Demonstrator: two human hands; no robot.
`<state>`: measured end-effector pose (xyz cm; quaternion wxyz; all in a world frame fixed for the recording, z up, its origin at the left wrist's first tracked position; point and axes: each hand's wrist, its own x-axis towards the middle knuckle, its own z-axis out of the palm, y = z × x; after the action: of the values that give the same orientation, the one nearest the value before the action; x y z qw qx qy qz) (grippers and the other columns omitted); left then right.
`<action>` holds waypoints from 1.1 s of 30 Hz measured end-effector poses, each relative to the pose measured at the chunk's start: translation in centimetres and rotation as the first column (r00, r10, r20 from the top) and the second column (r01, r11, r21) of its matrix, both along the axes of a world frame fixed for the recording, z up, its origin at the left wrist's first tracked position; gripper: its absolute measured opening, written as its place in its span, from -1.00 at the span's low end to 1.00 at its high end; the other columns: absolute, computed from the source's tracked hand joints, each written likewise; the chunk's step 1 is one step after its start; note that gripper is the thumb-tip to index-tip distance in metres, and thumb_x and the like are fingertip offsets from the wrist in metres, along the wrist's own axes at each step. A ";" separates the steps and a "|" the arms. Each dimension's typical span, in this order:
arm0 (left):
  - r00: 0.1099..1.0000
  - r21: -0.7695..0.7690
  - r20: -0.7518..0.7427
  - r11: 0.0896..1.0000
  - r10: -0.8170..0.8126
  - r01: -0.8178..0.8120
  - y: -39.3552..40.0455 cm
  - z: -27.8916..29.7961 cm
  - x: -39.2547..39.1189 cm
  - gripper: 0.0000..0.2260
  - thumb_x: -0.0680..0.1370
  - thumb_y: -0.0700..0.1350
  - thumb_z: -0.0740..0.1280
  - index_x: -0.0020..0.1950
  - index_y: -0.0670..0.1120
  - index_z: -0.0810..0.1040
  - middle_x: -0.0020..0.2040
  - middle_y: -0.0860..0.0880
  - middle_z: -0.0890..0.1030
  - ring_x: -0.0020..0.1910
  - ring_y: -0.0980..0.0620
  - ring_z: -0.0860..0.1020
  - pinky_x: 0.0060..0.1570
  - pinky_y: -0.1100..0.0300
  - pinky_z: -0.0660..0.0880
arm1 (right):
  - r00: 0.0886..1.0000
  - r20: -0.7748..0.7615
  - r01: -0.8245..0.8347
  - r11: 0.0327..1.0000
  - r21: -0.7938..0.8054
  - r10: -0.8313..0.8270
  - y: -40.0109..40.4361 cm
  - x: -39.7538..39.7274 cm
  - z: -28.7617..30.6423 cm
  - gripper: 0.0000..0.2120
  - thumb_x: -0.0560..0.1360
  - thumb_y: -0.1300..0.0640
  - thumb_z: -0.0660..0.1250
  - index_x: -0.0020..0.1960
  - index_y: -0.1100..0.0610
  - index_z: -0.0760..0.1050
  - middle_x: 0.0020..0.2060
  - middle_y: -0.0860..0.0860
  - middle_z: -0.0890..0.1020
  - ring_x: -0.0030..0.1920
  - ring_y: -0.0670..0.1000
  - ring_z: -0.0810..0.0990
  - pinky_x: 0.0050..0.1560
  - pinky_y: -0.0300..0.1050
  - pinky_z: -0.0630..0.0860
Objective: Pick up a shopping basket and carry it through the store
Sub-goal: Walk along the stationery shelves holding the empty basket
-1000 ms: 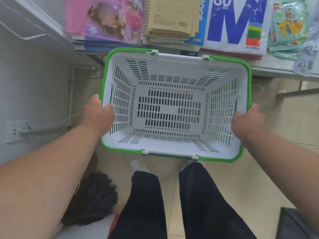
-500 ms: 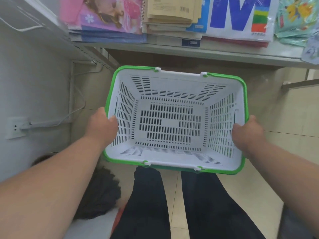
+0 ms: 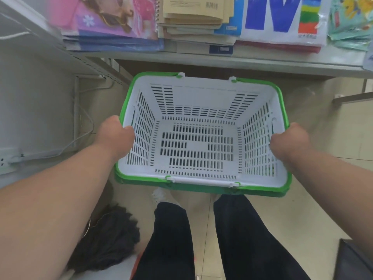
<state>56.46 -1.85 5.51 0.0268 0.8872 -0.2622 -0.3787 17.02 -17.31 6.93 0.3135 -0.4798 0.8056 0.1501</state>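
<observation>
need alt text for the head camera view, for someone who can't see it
Two bare hands, left hand and right hand, grip the short sides of an empty white basket with green rim, held above a tiled floor. Ahead, a shelf carries stacked notebooks.

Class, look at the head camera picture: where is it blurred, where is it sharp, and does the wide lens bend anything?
Head view: the shelf and its stacked books are smeared; the basket and both hands, left hand and right hand, are sharp; the forearms balloon toward the corners, a wide-angle effect; lighting is soft, without glare.
</observation>
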 end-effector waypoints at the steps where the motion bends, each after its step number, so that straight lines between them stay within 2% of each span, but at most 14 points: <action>1: 1.000 0.011 -0.005 1.000 0.001 -0.001 -0.3 -0.2 0.2 -0.81 0.60 -0.10 0.25 0.04 -0.16 0.62 -0.06 -0.17 0.67 -0.17 -0.17 0.64 -0.21 0.05 0.56 | 1.000 -0.002 0.004 1.000 0.004 -0.004 -0.1 0.0 -0.4 -0.76 0.59 0.22 0.28 0.24 0.23 0.44 0.06 0.21 0.59 -0.06 0.26 0.60 -0.17 0.06 0.55; 4: 1.000 0.020 -0.013 1.000 -0.008 0.008 -0.8 -0.3 0.7 -0.82 0.61 -0.11 0.27 0.03 -0.16 0.63 -0.09 -0.17 0.67 -0.16 -0.20 0.66 -0.21 0.02 0.62 | 1.000 -0.001 0.002 1.000 0.015 -0.002 -0.3 -0.1 -0.7 -0.76 0.59 0.22 0.27 0.24 0.23 0.44 0.04 0.20 0.58 -0.07 0.26 0.59 -0.19 0.05 0.53; 8: 1.000 -0.018 -0.007 1.000 -0.024 0.024 -0.4 1.7 0.4 -0.81 0.61 -0.08 0.25 0.04 -0.14 0.62 -0.09 -0.14 0.67 -0.16 -0.16 0.65 -0.31 0.13 0.49 | 1.000 0.019 -0.014 1.000 0.008 0.014 -0.3 -0.3 0.9 -0.75 0.62 0.20 0.22 0.28 0.23 0.40 0.05 0.18 0.54 -0.08 0.23 0.55 -0.21 0.02 0.49; 11: 0.999 -0.059 0.024 0.998 0.021 -0.019 -0.5 3.7 -0.3 -0.80 0.63 -0.07 0.25 0.11 -0.16 0.57 -0.03 -0.13 0.64 -0.17 -0.10 0.60 -0.26 0.09 0.46 | 0.998 0.056 -0.008 0.999 -0.043 0.011 -0.4 -0.2 2.7 -0.75 0.63 0.15 0.22 0.27 0.23 0.39 0.08 0.19 0.55 -0.05 0.24 0.57 -0.11 0.11 0.58; 13: 0.998 -0.100 0.034 0.994 0.044 -0.041 -0.6 4.9 -0.8 -0.80 0.65 -0.07 0.24 0.15 -0.15 0.56 0.01 -0.12 0.63 -0.10 -0.15 0.59 -0.16 0.06 0.46 | 0.998 0.068 -0.007 0.997 -0.074 0.012 -0.6 -0.1 4.0 -0.74 0.64 0.12 0.22 0.27 0.22 0.37 0.08 0.19 0.55 -0.04 0.23 0.58 -0.07 0.14 0.60; 15: 0.997 -0.145 0.033 0.987 0.070 -0.065 -0.7 6.0 -1.4 -0.80 0.66 -0.07 0.24 0.20 -0.13 0.55 0.06 -0.11 0.62 -0.01 -0.17 0.59 -0.07 0.03 0.47 | 0.997 0.078 -0.013 0.995 -0.098 0.020 -0.9 -0.2 5.1 -0.71 0.65 0.11 0.21 0.31 0.22 0.34 0.09 0.17 0.51 -0.04 0.22 0.54 -0.07 0.11 0.56; 18: 0.994 -0.201 0.035 0.975 0.107 -0.098 -0.6 7.2 -1.9 -0.84 0.67 -0.07 0.25 0.21 -0.07 0.52 0.06 -0.07 0.61 0.01 -0.16 0.57 -0.02 0.03 0.46 | 0.993 0.118 0.000 0.989 -0.148 0.017 -1.3 -0.4 6.3 -0.69 0.66 0.11 0.22 0.35 0.21 0.32 0.08 0.15 0.47 -0.03 0.20 0.49 -0.07 0.02 0.46; 21: 0.989 -0.251 0.048 0.960 0.139 -0.123 -0.7 7.7 -2.4 -0.76 0.67 -0.06 0.25 0.30 -0.10 0.53 0.09 -0.08 0.62 0.01 -0.16 0.59 0.01 0.02 0.49 | 0.987 0.158 0.031 0.981 -0.189 0.000 -1.5 -0.6 6.9 -0.69 0.64 0.07 0.24 0.33 0.16 0.33 0.09 0.15 0.51 0.00 0.23 0.55 0.02 0.14 0.56; 26: 0.987 -0.247 0.062 0.961 0.147 -0.127 -0.7 6.8 -2.6 -0.73 0.69 -0.04 0.24 0.35 -0.09 0.50 0.13 -0.09 0.63 0.05 -0.18 0.59 0.11 -0.09 0.56 | 0.983 0.181 0.053 0.984 -0.172 -0.021 -0.9 -0.6 5.9 -0.70 0.62 0.08 0.28 0.29 0.15 0.35 0.06 0.15 0.53 0.01 0.24 0.58 0.08 0.21 0.60; 33: 0.993 -0.132 0.043 0.986 0.108 -0.102 -0.6 2.3 -3.1 -0.82 0.72 -0.09 0.23 0.28 -0.13 0.47 0.07 -0.07 0.54 -0.01 -0.13 0.50 -0.03 0.06 0.38 | 0.988 0.149 0.061 0.992 -0.111 -0.044 0.2 -1.0 0.8 -0.71 0.62 0.13 0.28 0.31 0.16 0.38 0.07 0.14 0.56 -0.02 0.20 0.56 0.03 0.11 0.58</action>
<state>53.36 -2.45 7.76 0.0976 0.9054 -0.2396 -0.3366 16.03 -17.16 7.75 0.3474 -0.4852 0.8002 0.0592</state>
